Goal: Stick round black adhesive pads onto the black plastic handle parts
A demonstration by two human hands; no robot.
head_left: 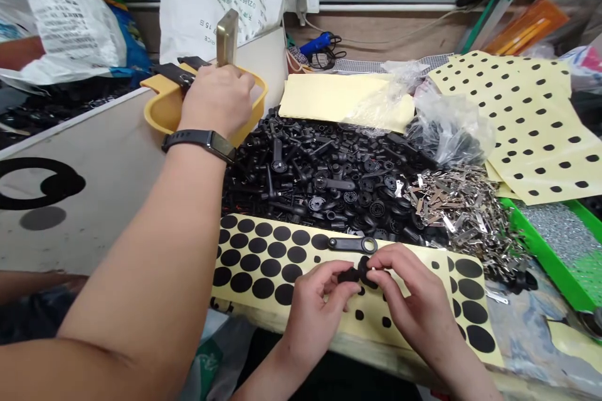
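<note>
My left hand [320, 310] and my right hand [418, 307] meet low in the middle, over a yellow sheet of black round stickers [263, 263]. Together their fingertips pinch a small black part [360, 272]. Just beyond my fingers a black lever with a ring end [352, 244] lies on the sheet. Behind it spreads a big pile of black plastic parts [329, 169], with a heap of small metal pieces [461, 207] to its right.
A co-worker's arm with a dark wristband reaches in from the lower left; that hand [216, 100] holds a brass block [227, 37] over a yellow tray [164, 113]. A green tray [555, 250], a crumpled plastic bag [446, 128] and dotted backing sheets [527, 119] lie at the right.
</note>
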